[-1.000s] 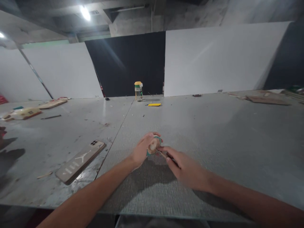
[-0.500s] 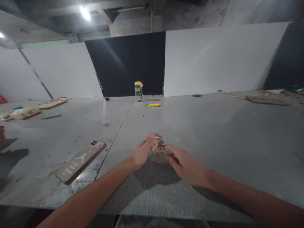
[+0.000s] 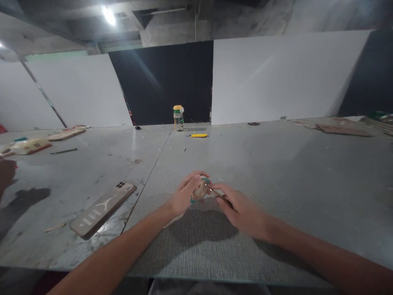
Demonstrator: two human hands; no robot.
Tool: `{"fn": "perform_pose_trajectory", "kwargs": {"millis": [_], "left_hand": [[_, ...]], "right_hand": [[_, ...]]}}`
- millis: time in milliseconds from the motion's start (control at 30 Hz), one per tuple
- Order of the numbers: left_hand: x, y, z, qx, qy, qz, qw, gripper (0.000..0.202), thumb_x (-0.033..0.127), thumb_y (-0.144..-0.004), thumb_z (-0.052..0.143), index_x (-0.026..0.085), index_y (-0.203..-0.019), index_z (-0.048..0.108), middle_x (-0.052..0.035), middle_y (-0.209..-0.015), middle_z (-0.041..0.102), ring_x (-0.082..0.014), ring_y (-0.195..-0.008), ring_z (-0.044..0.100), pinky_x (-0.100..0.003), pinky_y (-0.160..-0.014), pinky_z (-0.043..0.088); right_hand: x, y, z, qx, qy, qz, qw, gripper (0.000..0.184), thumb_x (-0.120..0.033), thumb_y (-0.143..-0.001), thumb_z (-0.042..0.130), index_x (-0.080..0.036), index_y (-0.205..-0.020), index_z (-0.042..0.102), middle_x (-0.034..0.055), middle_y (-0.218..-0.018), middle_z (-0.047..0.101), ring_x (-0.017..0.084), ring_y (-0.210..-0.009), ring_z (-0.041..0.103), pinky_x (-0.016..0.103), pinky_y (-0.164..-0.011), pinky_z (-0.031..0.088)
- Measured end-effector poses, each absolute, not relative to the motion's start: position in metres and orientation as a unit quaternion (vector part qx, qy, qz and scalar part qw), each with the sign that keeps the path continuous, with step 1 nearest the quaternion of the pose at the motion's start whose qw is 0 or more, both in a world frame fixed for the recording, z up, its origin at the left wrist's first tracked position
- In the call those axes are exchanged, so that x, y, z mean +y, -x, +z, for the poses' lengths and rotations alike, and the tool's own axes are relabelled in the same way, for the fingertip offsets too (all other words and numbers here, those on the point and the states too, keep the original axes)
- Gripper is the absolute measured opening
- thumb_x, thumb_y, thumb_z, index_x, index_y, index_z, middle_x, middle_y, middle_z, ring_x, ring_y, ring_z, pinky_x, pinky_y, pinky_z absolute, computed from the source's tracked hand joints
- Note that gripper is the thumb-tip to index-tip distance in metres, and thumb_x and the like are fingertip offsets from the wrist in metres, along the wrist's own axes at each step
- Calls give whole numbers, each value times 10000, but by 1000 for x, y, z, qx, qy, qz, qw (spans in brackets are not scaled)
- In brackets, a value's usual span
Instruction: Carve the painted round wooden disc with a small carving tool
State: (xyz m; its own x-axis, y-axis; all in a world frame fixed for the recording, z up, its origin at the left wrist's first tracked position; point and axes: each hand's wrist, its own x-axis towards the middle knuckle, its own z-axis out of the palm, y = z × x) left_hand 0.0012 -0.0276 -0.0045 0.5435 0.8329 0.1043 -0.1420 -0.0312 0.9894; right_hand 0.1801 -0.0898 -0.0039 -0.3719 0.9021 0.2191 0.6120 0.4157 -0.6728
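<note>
My left hand (image 3: 183, 196) is wrapped around a small round tan piece (image 3: 200, 190) with teal at its rim, held just above the table near the middle of the view. In my right hand (image 3: 236, 209) is a slim tool (image 3: 223, 198) with a dark handle and a shiny metal tip, gripped much like a pen. The tip reaches the right side of the tan face; whether it touches cannot be told. Fingers hide part of the piece's edge, and the tool's exact kind is too small to make out.
Left of my arm lies a phone (image 3: 104, 211) in a printed case. Farther back are a yellow utility knife (image 3: 199, 135) and a bottle (image 3: 178, 118). A wooden board (image 3: 66, 134) lies far left. A blurred brown shape, perhaps someone's hand (image 3: 6, 174), enters at the left edge.
The tool has drawn slightly back and right, and the round piece is turned a little, showing more of its face. At the left edge the brown shape and its shadow have moved in.
</note>
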Motion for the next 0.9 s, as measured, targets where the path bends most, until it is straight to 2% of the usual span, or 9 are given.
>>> {"fn": "perform_pose_trajectory", "kwargs": {"millis": [67,233,400,567,767,900], "left_hand": [[-28,-2,-5,281,-604,382,640,468,589,-825,494,172,-1025,566,-71,-809,612,-182,-695,586,-268,-556,444],[-27,-1,-2,267,-607,393,637,448,574,-845,472,168,-1004,577,-74,-871,588,-164,-677,580,-250,-514,448],[-28,-1,-3,280,-618,391,622,443,563,-866,437,171,-1027,565,-73,-854,587,-157,-664,559,-249,-502,452],[-28,-1,-3,282,-617,387,624,441,563,-868,432,172,-1023,561,-67,-867,569,-145,-662,550,-228,-491,436],[-28,0,-4,280,-625,385,619,471,583,-854,450,162,-1038,549,-62,-860,566,-138,-663,538,-229,-503,439],[-28,-1,-4,279,-620,389,621,445,557,-877,420,159,-1032,544,-61,-876,559,-133,-661,536,-233,-507,437]], "right_hand": [[-90,-180,-3,-787,485,244,292,320,-201,-958,363,-222,-1262,459,80,-984,679,204,-823,630,313,-711,457],[-91,-177,-4,-805,458,254,278,254,-152,-929,390,-214,-1137,522,71,-968,682,204,-843,630,304,-737,452],[-91,-177,-2,-792,481,246,284,289,-173,-946,373,-219,-1209,485,67,-931,685,195,-763,629,306,-698,456],[-91,-176,-5,-804,458,260,276,288,-129,-928,379,-210,-1171,511,88,-1035,677,215,-904,629,329,-783,451],[-91,-176,-5,-792,476,257,284,281,-153,-941,375,-202,-1189,498,85,-987,688,208,-834,635,312,-731,449],[-91,-176,-5,-800,468,262,270,294,-121,-927,384,-204,-1180,508,90,-1038,684,212,-910,632,314,-779,443]]}}
